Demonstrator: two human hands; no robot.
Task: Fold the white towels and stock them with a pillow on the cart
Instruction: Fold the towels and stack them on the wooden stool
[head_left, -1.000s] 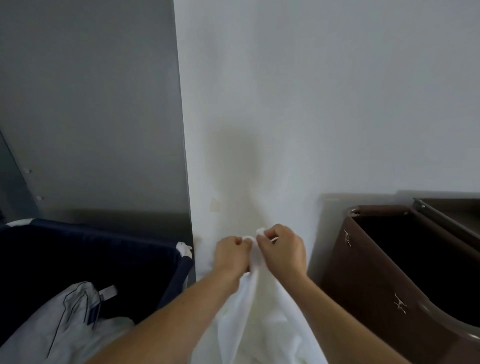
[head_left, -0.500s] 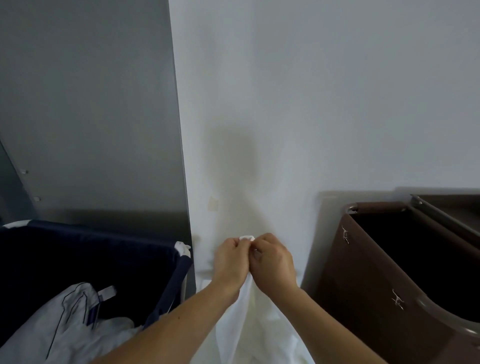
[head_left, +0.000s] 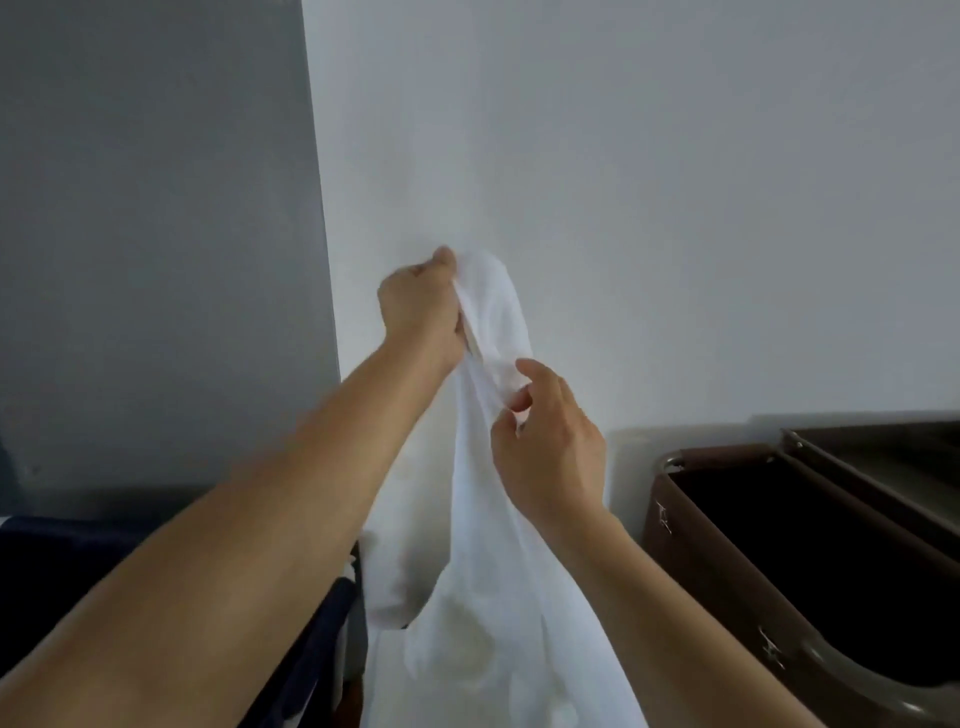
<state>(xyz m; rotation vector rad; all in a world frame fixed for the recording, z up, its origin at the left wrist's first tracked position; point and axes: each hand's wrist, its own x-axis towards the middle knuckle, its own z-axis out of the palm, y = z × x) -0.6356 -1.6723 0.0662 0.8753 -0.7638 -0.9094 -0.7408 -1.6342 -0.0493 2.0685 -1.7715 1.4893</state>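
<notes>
One thin white cloth towel (head_left: 493, 519) hangs lengthwise before the pale wall, unfolded. Its top end is bunched into a rounded hump at the upper middle of the scene, gripped there by the left hand (head_left: 418, 306). Just below, the right hand (head_left: 545, 447) pinches a gathered edge. The lower part widens into loose, creased folds and runs out of sight at the bottom.

White towel (head_left: 488, 519): lower end cut off by bottom edge. Left hand (head_left: 421, 306): fingertips hidden in cloth. Brown cart (head_left: 779, 545): cropped at right. Dark blue bin (head_left: 311, 649): mostly behind forearm.
</notes>
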